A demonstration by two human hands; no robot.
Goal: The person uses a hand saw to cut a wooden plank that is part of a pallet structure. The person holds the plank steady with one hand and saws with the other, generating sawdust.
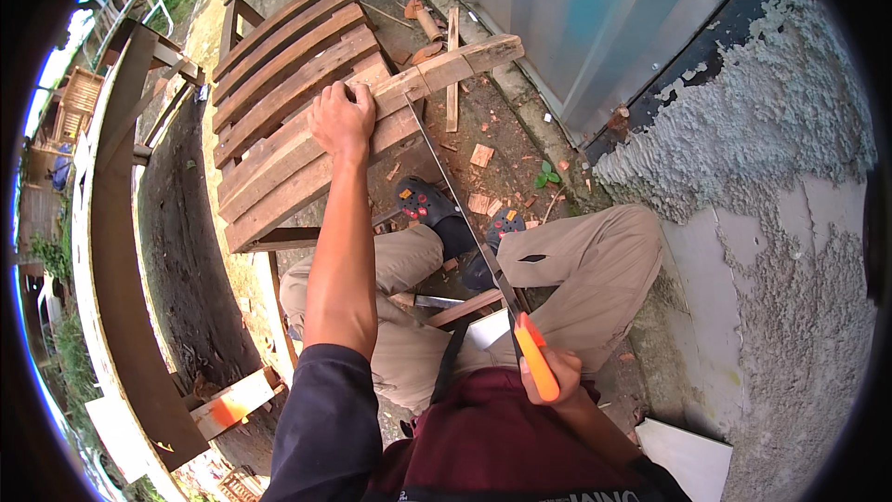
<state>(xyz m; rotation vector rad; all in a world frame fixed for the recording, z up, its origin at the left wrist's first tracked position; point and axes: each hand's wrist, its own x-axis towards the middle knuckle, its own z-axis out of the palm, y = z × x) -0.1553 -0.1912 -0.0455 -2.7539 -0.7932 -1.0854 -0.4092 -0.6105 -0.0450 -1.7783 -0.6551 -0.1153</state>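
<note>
My right hand is wrapped round the orange handle of a handsaw, low in front of my body. Its long thin blade slants up and to the left, and the tip end meets the near edge of a wooden plank. That plank lies across a slatted wooden bench, with one end sticking out past the right side. On the plank, left of the blade, my left hand presses down with its fingers curled over the wood. A thin line crosses the plank near the projecting end.
Wood offcuts and chips litter the ground beyond my shoes. A corrugated metal panel and a rough plastered wall stand close on the right. At the left is a long timber frame. A small green plant grows by the wall.
</note>
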